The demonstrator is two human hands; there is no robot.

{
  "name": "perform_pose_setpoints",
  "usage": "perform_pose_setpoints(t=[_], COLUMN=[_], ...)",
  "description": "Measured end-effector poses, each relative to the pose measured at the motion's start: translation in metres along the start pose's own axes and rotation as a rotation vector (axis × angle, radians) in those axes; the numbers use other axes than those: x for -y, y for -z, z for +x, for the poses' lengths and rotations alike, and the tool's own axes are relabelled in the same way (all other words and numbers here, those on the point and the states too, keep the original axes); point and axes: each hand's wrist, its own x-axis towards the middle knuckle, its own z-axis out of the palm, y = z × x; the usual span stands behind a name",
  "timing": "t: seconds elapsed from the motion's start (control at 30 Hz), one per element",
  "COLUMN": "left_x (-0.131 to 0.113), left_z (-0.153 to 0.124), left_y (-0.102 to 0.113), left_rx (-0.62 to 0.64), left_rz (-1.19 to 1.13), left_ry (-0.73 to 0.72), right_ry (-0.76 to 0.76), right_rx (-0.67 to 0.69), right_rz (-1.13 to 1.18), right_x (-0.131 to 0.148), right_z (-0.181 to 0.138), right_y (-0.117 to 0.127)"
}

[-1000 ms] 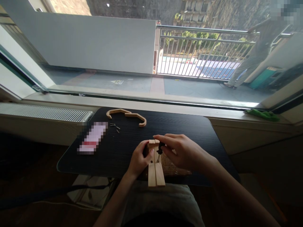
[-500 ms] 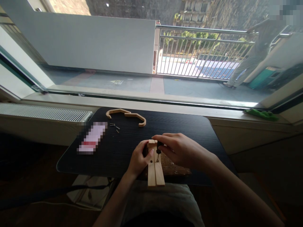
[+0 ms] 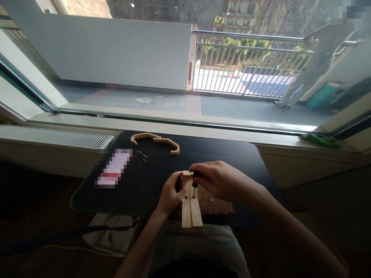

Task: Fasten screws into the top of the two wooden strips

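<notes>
The right hand (image 3: 222, 181) and left hand (image 3: 171, 195) were engaged: the left clasped two wooden strips (image 3: 186, 216), the right gripped a screwdriver (image 3: 195, 185) against one, seemingly mid-turn; beyond the left, loose screws (image 3: 145, 156) lay unused.

Indoors, use unclear, w/ radiator (image 3: 58, 138), dark tbl (image 3: 228, 152) & window (image 3: 185, 65) onto railed walkway (image 3: 226, 106)

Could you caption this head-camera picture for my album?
Left hand steadies paired wooden strips while right hand holds a screwdriver to one.
</notes>
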Motion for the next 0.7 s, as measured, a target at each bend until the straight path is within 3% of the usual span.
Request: perform_pose_setpoints(t=[0.7], left_x=[-0.0011], left_z=[0.0005], left_y=[0.0006], left_rx=[0.008], left_rz=[-0.008], left_ry=[0.015], right_ry=[-0.071], right_rx=[0.087], right_rz=[-0.106], right_x=[0.0029], right_z=[0.0014], right_y=[0.0077])
